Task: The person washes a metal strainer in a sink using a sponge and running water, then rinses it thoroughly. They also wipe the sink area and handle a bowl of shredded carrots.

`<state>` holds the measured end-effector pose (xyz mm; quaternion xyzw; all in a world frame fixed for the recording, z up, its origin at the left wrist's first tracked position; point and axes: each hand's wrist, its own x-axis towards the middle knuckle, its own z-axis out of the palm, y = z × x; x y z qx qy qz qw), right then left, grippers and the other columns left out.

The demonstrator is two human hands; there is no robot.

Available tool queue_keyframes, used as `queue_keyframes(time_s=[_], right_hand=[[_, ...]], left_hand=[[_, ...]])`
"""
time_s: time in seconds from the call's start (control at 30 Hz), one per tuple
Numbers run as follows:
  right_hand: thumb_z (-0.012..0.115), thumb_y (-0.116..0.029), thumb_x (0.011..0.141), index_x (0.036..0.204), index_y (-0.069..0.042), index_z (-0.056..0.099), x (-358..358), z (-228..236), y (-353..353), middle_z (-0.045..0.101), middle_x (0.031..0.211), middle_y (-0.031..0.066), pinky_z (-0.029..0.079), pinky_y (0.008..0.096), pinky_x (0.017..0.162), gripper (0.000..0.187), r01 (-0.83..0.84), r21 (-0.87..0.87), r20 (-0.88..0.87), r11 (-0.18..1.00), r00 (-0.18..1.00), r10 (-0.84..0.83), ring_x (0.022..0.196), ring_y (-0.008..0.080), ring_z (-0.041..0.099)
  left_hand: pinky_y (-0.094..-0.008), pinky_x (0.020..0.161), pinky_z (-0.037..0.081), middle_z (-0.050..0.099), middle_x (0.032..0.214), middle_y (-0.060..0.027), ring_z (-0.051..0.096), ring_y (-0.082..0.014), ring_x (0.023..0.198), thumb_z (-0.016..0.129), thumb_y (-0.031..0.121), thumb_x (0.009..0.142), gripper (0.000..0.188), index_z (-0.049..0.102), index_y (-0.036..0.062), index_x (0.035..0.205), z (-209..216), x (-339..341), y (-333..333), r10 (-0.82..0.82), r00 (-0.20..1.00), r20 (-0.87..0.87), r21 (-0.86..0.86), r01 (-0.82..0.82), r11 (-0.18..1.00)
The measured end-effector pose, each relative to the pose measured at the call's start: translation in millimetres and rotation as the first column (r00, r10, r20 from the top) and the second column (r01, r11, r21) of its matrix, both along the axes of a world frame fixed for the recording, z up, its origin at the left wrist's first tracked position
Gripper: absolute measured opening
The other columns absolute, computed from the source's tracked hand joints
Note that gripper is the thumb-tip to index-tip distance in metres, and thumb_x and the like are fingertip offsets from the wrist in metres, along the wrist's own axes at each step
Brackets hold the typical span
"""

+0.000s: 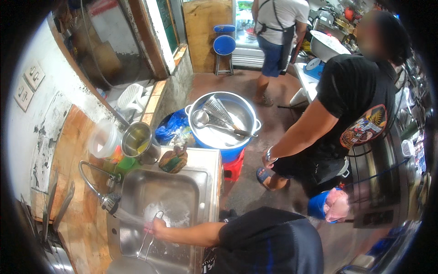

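Observation:
From the black-sleeved shoulder at the lower edge, my right arm reaches left over the steel sink (191, 182). My right hand (156, 227) is closed around the long wire handle of a strainer (132, 265), whose wide grey round end is cut off by the lower rim. Water sprays from the curved faucet (107, 201) onto the hand. White suds (175, 214) lie on the sink floor beyond it. My left hand is out of sight.
A steel pot (138, 140), a clear plastic tub (105, 139) and a brown-green cloth-like bundle (174, 160) stand by the sink. Beyond is a large basin (246, 109) with a ladle and grater. A person in black (346, 100) stands right, another (280, 32) farther back.

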<state>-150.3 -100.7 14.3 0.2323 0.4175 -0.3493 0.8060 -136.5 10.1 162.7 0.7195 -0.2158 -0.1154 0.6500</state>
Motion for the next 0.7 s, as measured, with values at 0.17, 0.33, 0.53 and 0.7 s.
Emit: queue_keyframes(time_s=[0.17,0.33,0.53,0.7], right_hand=[[0.035,-0.022,0.092,0.119,-0.007,0.04,-5.2,-26.3,-20.8,0.057,0.107,0.0181,0.056,0.0475,0.069,0.031,0.004,-0.041,0.007,0.999,1.0,-0.003,0.085,0.0333,0.063],[0.036,-0.018,0.092,0.122,-0.004,0.04,-0.9,-32.1,-17.8,0.059,0.101,0.0164,0.053,0.0451,0.073,0.033,0.0,-0.15,-0.002,0.989,1.0,0.0,0.087,0.0301,0.061],[0.036,-0.022,0.094,0.117,-0.004,0.04,-9.9,-18.2,18.0,0.059,0.104,0.0175,0.053,0.0439,0.072,0.03,-0.238,-0.071,0.086,0.969,0.966,0.243,0.091,0.0304,0.061],[0.033,-0.026,0.094,0.112,-0.007,0.04,-21.0,-12.9,21.7,0.056,0.111,0.0179,0.051,0.0467,0.077,0.028,-0.296,-0.076,0.206,0.952,0.93,0.306,0.098,0.0306,0.06]], left_hand=[[-0.0471,0.099,0.042,0.043,0.13,-0.0167,0.044,-0.0332,0.121,0.057,0.035,0.084,0.051,0.052,0.0026,0.122,-2.0,1.6,0.5,0.007,1.0,-0.002,0.006,-0.007,1.0],[-0.0476,0.099,0.041,0.043,0.131,-0.0166,0.044,-0.0336,0.121,0.057,0.036,0.084,0.052,0.052,0.003,0.123,-4.0,1.8,-3.7,0.004,1.0,-0.009,0.022,-0.004,1.0],[-0.0482,0.099,0.041,0.043,0.131,-0.0165,0.043,-0.034,0.121,0.057,0.037,0.083,0.053,0.051,0.0035,0.124,-5.9,4.5,-8.3,-0.007,1.0,-0.015,0.027,0.008,1.0],[-0.0486,0.099,0.041,0.043,0.132,-0.0164,0.043,-0.0344,0.122,0.057,0.038,0.082,0.054,0.051,0.0038,0.125,-6.8,4.1,-12.9,-0.007,1.0,-0.02,0.034,0.007,0.999]])
